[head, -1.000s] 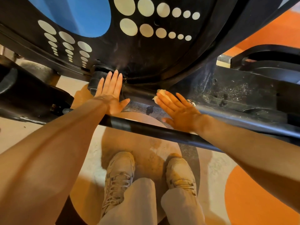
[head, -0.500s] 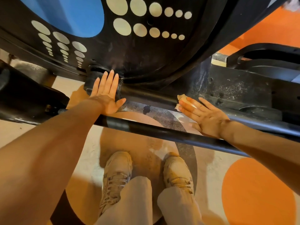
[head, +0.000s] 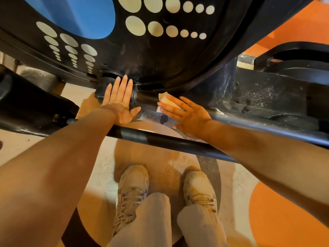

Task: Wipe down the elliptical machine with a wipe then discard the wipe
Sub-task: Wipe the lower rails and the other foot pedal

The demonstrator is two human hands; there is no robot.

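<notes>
Beneath the black flywheel housing [head: 160,56] of the elliptical machine, I look down past my own two bare forearms. The housing fills the far half of the view and carries a blue oval [head: 76,13] and rows of cream dots [head: 154,28] that shrink toward the right. No bin, box or other container shows anywhere here.

My left hand [head: 119,100] lies flat against a black crank hub [head: 105,84] at the housing's lower edge, fingers straight and close together, thumb spread to the right; it holds nothing. My right hand [head: 187,113] is just to its right, also flat, fingers straight and fanned toward the left. Under those fingers is the wipe [head: 166,98], a pale crumpled sheet pressed against a dark horizontal bar [head: 146,98] that runs out from the hub. The wipe's far edge sticks out beyond the fingertips; a small corner shows below them. The fingers press on it rather than curl around it.

A glossy black tube [head: 160,139] crosses nearer to me, passing under both wrists. To the right sits a dusty black frame [head: 267,97], speckled white. Near the bottom are my pale sneakers [head: 131,191] and light trousers [head: 153,220], on a floor [head: 277,216] of cream and orange shapes.
</notes>
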